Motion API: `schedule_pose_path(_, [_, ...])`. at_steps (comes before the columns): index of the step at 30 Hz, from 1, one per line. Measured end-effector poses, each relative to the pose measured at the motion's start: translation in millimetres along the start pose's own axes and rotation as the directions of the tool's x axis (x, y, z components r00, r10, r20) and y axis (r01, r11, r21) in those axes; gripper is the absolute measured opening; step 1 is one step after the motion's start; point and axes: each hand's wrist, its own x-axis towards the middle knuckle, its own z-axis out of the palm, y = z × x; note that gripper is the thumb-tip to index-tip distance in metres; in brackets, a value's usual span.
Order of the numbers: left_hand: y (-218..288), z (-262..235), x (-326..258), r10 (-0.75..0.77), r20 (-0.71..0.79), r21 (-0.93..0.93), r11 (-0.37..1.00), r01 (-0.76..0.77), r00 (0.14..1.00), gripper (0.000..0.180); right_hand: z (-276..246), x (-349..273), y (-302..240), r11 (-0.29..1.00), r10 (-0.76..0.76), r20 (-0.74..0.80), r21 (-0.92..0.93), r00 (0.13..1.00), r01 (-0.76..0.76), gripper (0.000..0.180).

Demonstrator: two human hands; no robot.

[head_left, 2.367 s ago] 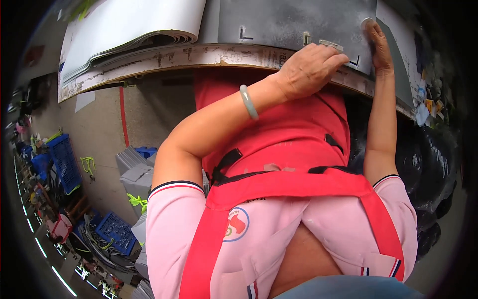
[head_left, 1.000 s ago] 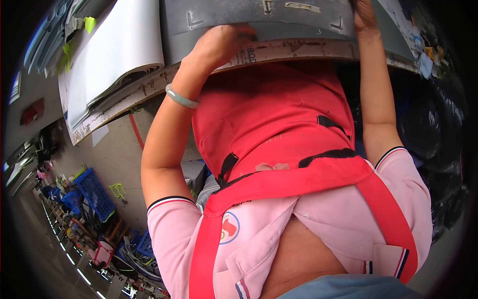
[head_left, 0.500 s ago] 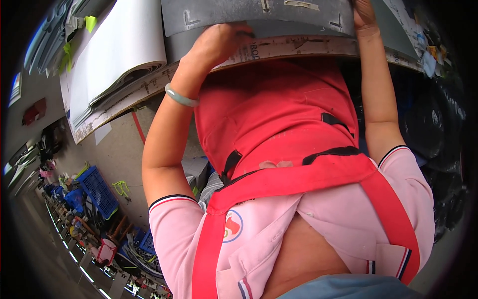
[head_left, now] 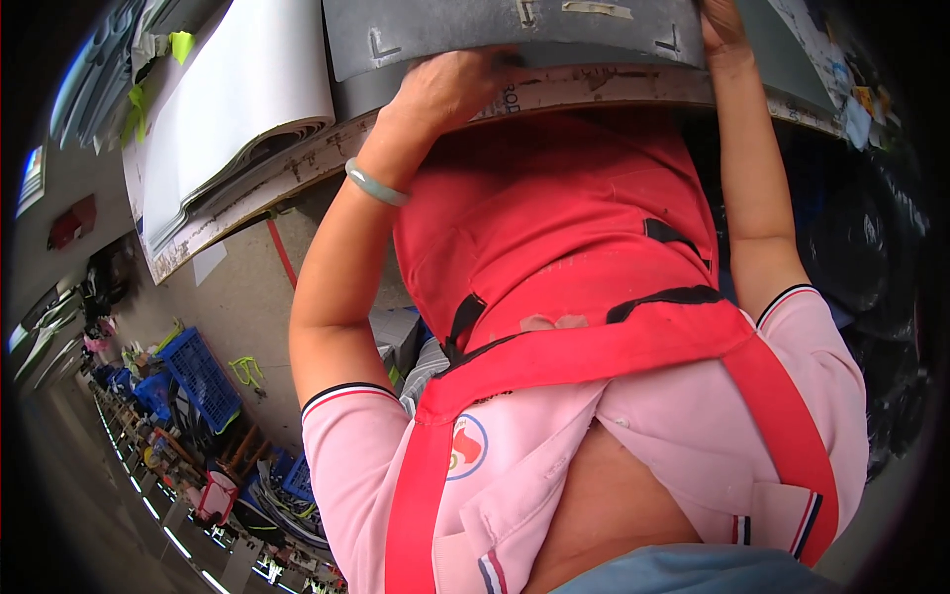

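A dark grey, flat rectangular panel (head_left: 455,25) lies on the table (head_left: 614,87), its top cut off by the upper edge of the view. It bears 2 L-shaped marks near its lower corners and a cream strip of tape (head_left: 597,9). A plain, darker grey sheet (head_left: 368,91) shows beneath its near edge. The left hand (head_left: 445,89), with a pale green, smooth bangle (head_left: 376,185) on its wrist, is curled at that near edge; its fingertips are blurred, so I cannot tell whether they grip anything. The right hand (head_left: 725,30) is at the panel's right edge, its fingers partly out of view; its grip cannot be told either. Left of the panel lies a stack of large white sheets (head_left: 237,89) with a curled edge. A blue plastic lattice crate (head_left: 201,378) is on the floor.
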Motion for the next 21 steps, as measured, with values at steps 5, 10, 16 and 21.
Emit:
schedule_pose_path(5, [-5,13,5,0.027,-0.049,-0.048,0.998,-0.029,0.998,0.032,4,1,11,0.997,-0.036,-0.044,-0.068,0.998,0.033,0.045])
schedule_pose_path(10, [-7,9,9,-0.036,0.020,-0.154,0.987,0.039,0.999,0.029,19,-5,18,0.550,-0.515,-0.117,-0.805,0.849,0.223,0.045])
schedule_pose_path(16, [-14,14,16,0.089,0.021,-0.176,0.981,-0.084,0.996,0.025,13,0,17,0.876,-0.261,-0.159,-0.454,0.952,0.164,0.045])
schedule_pose_path(21, [-23,29,11,0.247,-0.168,0.074,0.969,-0.237,0.954,0.024,24,1,31,0.579,-0.478,-0.131,-0.790,0.868,0.200,0.046])
